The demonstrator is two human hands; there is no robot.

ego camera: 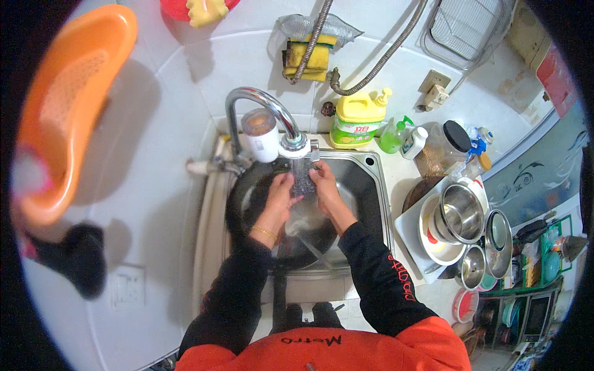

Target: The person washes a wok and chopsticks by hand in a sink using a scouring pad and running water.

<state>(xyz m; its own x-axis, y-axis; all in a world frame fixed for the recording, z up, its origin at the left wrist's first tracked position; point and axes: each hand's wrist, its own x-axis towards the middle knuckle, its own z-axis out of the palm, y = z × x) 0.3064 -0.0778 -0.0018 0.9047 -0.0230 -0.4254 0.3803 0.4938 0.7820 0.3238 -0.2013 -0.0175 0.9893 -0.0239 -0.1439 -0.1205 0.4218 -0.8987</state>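
Observation:
Water sprays from the white filter head of a curved chrome faucet into the sink. My left hand is just left of the stream, fingers partly spread, with nothing visible in it. On the stream's other side is my right hand, raised near the faucet's small lever; a small dark thing shows at its fingertips, too unclear to name. Below both hands a large dark wok or pan lies in the stainless steel sink, its handle pointing towards me. Some water is inside the pan.
A yellow detergent jug, a green pump bottle and a white bottle line the back right. Steel bowls are stacked on the right counter. An orange basin hangs on the left wall, yellow sponges behind the faucet.

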